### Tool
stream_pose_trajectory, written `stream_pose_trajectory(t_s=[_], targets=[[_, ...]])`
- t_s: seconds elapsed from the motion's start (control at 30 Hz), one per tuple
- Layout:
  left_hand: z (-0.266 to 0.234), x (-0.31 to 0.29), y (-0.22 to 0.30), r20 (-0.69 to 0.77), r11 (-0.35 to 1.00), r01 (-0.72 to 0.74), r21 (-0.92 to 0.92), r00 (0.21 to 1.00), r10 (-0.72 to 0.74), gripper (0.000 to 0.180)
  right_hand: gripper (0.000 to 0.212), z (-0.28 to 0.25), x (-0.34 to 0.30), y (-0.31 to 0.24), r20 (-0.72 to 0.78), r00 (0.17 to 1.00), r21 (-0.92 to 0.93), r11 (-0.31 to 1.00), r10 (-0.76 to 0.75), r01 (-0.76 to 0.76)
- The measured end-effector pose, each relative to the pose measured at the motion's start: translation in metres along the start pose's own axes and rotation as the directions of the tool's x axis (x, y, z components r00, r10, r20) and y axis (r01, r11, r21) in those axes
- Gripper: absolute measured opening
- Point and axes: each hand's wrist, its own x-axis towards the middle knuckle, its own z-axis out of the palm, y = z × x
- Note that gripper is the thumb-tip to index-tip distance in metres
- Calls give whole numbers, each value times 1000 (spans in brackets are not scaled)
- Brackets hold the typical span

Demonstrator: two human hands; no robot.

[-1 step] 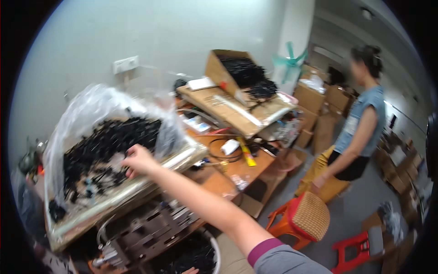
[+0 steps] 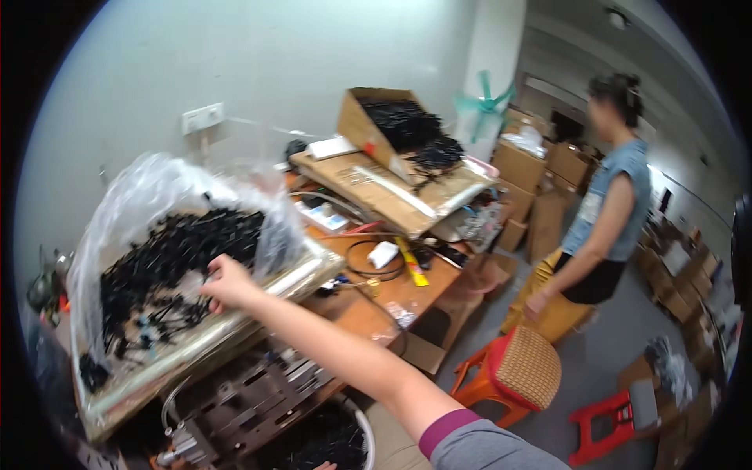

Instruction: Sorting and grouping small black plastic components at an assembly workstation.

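Observation:
My right hand (image 2: 229, 285) reaches in over a plastic-lined tray (image 2: 184, 366) at the left. Its thumb and fingers are pinched together near the front of a heap of small black parts (image 2: 184, 243). A dark bit shows at the fingertips, too small to make out. Below the tray sits a brown metal fixture (image 2: 251, 401) with slots and clamps. Only a sliver of my left hand (image 2: 325, 466) shows at the bottom edge, by a white-rimmed tub (image 2: 366, 435) of black parts; its fingers are mostly hidden.
A tilted cardboard box (image 2: 364, 117) spills black strips onto a cardboard-topped tray. Cables and a yellow packet (image 2: 413, 265) lie on the wooden table (image 2: 356, 309). To the right are a woven-top stool (image 2: 521, 368), a red stool (image 2: 603, 427) and a person (image 2: 607, 211) standing.
The whole view has shifted a little, so things sit slightly further left. My right hand stays pinched over the tray, with little movement. The standing person keeps about the same pose.

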Motion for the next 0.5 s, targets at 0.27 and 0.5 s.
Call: stream_pose_trajectory(t_s=[0.27, 0.5], targets=[[8, 11, 22, -15, 997, -78, 22, 997, 79, 63, 58, -19, -36, -15, 6, 888, -690, 641, -459, 336], [24, 7, 16, -13, 997, -72, 8, 997, 72, 69, 46, -21, -44, 8, 57, 819, -759, 508, -571, 407]])
